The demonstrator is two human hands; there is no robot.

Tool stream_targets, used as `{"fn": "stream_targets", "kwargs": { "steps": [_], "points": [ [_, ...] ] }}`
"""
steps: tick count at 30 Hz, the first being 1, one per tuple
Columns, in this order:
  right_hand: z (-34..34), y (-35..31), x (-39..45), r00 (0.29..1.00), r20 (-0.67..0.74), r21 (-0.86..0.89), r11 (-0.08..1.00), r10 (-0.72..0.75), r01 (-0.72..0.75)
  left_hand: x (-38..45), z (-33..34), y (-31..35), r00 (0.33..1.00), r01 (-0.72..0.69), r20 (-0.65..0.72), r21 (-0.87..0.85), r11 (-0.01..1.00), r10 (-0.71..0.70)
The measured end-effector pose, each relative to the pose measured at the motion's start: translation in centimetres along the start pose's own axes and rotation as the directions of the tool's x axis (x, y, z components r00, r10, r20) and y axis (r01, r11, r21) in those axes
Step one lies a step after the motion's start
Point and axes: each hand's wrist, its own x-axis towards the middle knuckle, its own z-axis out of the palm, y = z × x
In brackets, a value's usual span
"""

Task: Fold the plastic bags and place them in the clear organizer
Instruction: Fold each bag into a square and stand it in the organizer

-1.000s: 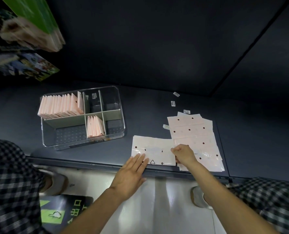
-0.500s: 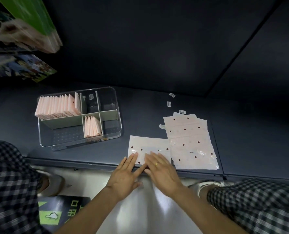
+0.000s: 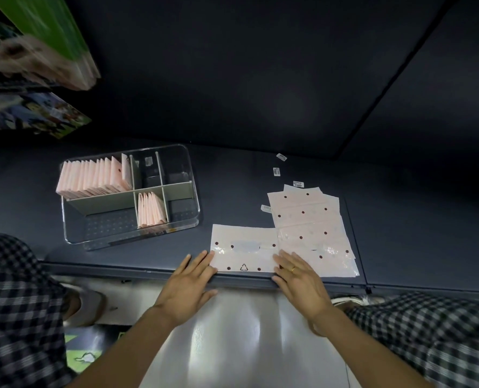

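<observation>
A pale pink plastic bag (image 3: pixel 243 247) with dark dots and a triangle mark lies flat at the front edge of the dark shelf. My left hand (image 3: pixel 189 287) rests flat with straight fingertips at the bag's lower left corner. My right hand (image 3: pixel 299 278), wearing a ring, lies flat at its lower right corner. A pile of unfolded dotted bags (image 3: pixel 309 228) sits just right of it. The clear organizer (image 3: pixel 193 208) stands to the left, holding a row of folded pink bags (image 3: pixel 92 177) in its back-left compartment and a few folded bags (image 3: pixel 150 210) in a middle one.
Small barcode stickers (image 3: pixel 276 171) lie scattered behind the pile. Colourful boxes (image 3: pixel 36 46) hang at the upper left. The shelf's front edge (image 3: pixel 148 271) runs under my hands, with shiny floor below. Checkered trouser legs (image 3: pixel 14 303) flank both sides.
My hands were side by side at the middle of the bag's near edge; they have slid apart to its two lower corners, smoothing it flat. Earlier the right hand held the bag's right edge.
</observation>
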Motion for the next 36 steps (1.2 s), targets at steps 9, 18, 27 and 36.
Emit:
{"fn": "stream_targets", "kwargs": {
  "steps": [9,18,27,36],
  "points": [
    [0.0,0.7,1.5,0.998,0.018,-0.005,0.998,-0.068,0.069,1.8,-0.8,0.0,0.994,0.008,-0.108,-0.123,0.992,-0.021],
    [-0.1,1.4,2.9,0.95,0.229,0.402,0.868,0.212,-0.291,5.0,-1.5,-0.4,0.983,0.164,-0.039,-0.257,0.952,-0.18],
    [1.0,2.2,7.5,0.767,0.321,0.558,0.543,0.556,-0.627,6.7,-2.3,0.9,0.819,0.368,-0.129,-0.628,0.685,-0.559],
    [1.3,2.4,9.7,0.704,0.372,0.334,0.621,0.604,-0.709,7.7,-0.7,2.7,0.986,0.056,-0.154,-0.062,0.997,-0.065]
  ]
}}
